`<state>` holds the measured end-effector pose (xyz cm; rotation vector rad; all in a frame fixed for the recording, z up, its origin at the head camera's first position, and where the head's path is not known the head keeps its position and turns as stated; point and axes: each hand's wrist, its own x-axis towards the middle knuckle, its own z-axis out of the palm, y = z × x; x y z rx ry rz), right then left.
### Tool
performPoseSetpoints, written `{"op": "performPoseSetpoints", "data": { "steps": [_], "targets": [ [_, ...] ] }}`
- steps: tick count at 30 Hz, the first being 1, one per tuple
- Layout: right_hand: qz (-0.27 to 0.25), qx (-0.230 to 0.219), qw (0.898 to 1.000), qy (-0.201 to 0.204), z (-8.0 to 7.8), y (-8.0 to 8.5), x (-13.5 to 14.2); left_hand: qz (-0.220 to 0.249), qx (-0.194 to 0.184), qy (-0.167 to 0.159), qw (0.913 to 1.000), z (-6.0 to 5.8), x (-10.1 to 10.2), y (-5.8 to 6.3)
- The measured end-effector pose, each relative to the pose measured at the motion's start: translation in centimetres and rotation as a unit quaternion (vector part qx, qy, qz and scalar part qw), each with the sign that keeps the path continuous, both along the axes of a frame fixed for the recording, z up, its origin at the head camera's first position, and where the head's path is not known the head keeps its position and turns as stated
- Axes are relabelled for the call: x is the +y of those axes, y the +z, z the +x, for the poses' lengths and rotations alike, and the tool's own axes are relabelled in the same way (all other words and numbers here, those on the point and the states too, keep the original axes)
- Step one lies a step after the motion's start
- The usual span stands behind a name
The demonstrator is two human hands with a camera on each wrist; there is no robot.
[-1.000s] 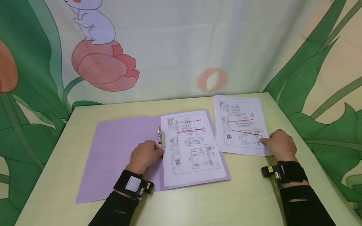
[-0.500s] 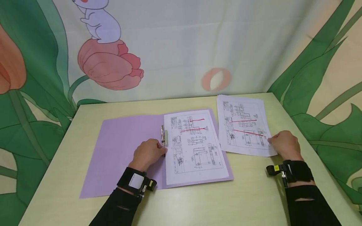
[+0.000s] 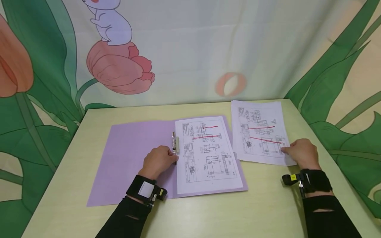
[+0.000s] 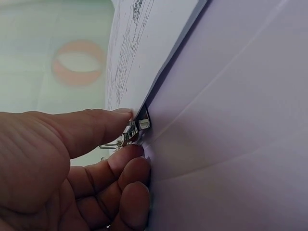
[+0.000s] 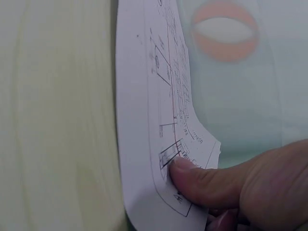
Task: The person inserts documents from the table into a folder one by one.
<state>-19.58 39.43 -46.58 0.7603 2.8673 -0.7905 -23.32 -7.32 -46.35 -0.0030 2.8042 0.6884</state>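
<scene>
A purple folder [image 3: 134, 148] lies spread on the table, with a printed technical drawing [image 3: 208, 178] on its right half. Along the drawing's left edge sits the folder's metal clip [image 3: 175, 143]. My left hand [image 3: 157, 162] is at the clip's near end; in the left wrist view its thumb [image 4: 96, 127] and curled fingers pinch the clip's metal end [image 4: 139, 122] beside the paper edge. Off to the right, my right hand [image 3: 303, 153] pinches the near right corner of a stack of drawing sheets [image 3: 259, 115], thumb on top. Those sheets bend in the right wrist view.
The pale wooden table [image 3: 208, 215] carries everything. Behind it hangs a printed curtain [image 3: 184, 66] with a rabbit, flowers and leaves. The stack's left edge meets the folder's right edge. Black camera straps [image 3: 317, 180] circle both wrists.
The whole scene slides slightly right in the head view. The sheets under my right hand shift and flex a little. My left hand keeps its place at the clip.
</scene>
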Motion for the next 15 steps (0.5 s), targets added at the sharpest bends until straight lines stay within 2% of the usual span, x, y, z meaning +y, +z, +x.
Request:
{"op": "performPoseSetpoints", "data": {
  "steps": [10, 15],
  "targets": [
    [0.050, 0.002, 0.999, -0.003, 0.6, 0.2, 0.5, 0.002, 0.006, -0.001, 1.0000, 0.0, -0.1, -0.1],
    [-0.007, 0.032, 0.999, 0.008, 1.1, 0.9, 0.7, 0.000, 0.007, 0.000, 1.0000, 0.0, -0.1, -0.1]
  ]
}}
